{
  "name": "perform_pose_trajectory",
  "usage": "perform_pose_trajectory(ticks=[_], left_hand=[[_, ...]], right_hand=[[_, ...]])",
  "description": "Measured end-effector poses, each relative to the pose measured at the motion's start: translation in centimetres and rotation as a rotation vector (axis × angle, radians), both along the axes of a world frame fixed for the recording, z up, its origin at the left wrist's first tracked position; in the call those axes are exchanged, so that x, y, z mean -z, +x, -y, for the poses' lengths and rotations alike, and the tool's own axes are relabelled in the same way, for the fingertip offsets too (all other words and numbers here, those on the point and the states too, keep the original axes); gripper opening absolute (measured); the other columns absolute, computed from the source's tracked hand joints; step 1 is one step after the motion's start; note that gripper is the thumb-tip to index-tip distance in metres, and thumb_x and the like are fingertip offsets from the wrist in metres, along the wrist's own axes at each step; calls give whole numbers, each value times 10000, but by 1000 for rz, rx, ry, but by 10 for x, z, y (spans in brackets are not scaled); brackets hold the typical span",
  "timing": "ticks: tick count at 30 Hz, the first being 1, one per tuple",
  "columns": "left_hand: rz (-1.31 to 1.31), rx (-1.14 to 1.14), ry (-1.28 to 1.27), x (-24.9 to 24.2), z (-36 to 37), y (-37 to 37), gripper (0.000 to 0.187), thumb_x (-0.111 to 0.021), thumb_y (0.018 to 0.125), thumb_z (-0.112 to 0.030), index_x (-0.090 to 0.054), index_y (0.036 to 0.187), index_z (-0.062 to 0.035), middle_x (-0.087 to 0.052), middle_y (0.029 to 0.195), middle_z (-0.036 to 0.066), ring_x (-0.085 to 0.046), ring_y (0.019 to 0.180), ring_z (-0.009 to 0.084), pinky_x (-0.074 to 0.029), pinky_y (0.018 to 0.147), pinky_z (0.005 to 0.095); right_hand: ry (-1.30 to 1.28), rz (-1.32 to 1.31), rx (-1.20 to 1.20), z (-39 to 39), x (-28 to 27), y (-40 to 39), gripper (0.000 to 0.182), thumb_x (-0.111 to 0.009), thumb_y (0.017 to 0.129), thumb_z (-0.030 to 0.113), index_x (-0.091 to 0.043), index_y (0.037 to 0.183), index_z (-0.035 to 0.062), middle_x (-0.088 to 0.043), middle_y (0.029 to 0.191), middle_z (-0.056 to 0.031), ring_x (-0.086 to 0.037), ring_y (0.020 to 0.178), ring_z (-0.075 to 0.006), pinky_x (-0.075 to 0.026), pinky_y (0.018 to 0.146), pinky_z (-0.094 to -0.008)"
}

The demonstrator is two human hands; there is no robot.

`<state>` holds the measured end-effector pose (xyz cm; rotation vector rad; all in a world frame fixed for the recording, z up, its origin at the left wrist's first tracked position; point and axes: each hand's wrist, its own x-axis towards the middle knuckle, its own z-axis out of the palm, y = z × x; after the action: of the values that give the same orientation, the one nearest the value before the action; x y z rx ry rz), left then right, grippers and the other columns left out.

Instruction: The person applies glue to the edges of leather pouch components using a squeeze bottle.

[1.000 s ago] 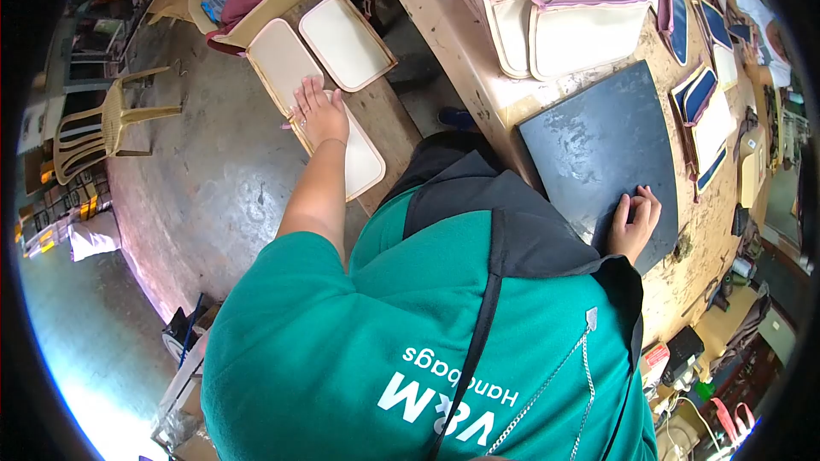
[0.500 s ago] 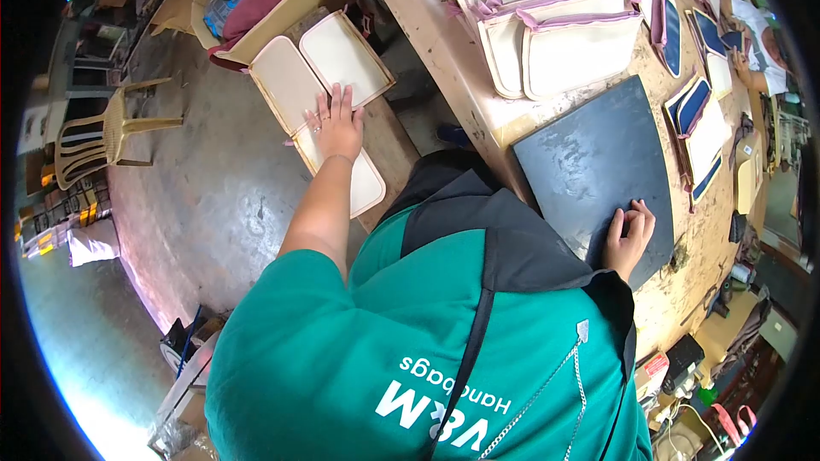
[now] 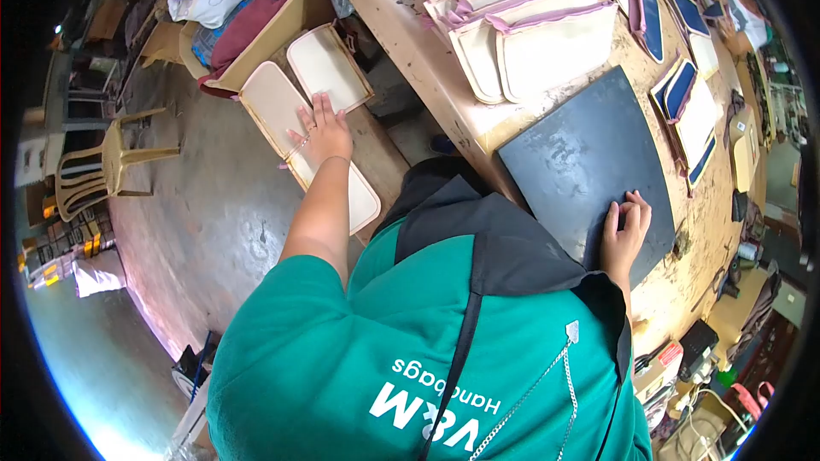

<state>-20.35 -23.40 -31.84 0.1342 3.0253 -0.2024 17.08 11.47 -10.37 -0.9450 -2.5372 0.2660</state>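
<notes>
My left hand [image 3: 327,135] lies flat with spread fingers on cream panels with pinkish edges, and it covers the place where they meet. One cream panel [image 3: 272,101] is under the fingertips' left side, a second cream panel [image 3: 328,64] is beyond, and a third cream panel [image 3: 357,196] shows beside the wrist. They rest on a low wooden bench [image 3: 376,143]. On the worktable, my right hand [image 3: 626,230] rests on a dark flat board [image 3: 581,154], its fingers loosely bent, the thumb apart, nothing visible in it.
Stacked cream pouch pieces with purple edging [image 3: 530,43] stand on the worktable [image 3: 384,17] beyond the board. Navy-and-cream pieces [image 3: 683,111] lie to the right, near another person [image 3: 735,4]. A carton of fabric [image 3: 256,43] and a plastic chair [image 3: 115,154] are at left.
The whole view has shifted slightly. My left hand stays on the cream panels, its fingers now a little more spread. My right hand remains on the dark board.
</notes>
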Motion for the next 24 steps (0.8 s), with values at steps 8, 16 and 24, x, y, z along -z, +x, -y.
perform_pose_trajectory(ticks=[8,16,24], left_hand=[[2,-105,74,4,-12,-11,626,-249,1031,-512,-153,1587,-242,-97,1659,-83,-64,1531,253,-32,1135,710],[15,-93,167,-6,-9,-9,666,-305,1011,-538,-139,1590,-252,-60,1666,-32,-42,1523,338,-8,1127,722],[-746,620,1089,-154,-130,-18,516,-579,959,-302,-447,1426,-126,-464,1434,112,-376,1333,375,-246,1118,521]], right_hand=[[32,-1,4,1,-1,-1,143,-668,854,69,-545,818,7,-613,1099,-189,-568,1159,-384,-434,976,-454],[25,-27,-17,-4,-1,4,156,-683,845,74,-545,818,7,-617,1109,-184,-577,1142,-366,-448,965,-434],[-121,-158,60,9,-22,39,150,-705,842,92,-571,840,24,-608,1155,-159,-558,1153,-352,-455,953,-406]])
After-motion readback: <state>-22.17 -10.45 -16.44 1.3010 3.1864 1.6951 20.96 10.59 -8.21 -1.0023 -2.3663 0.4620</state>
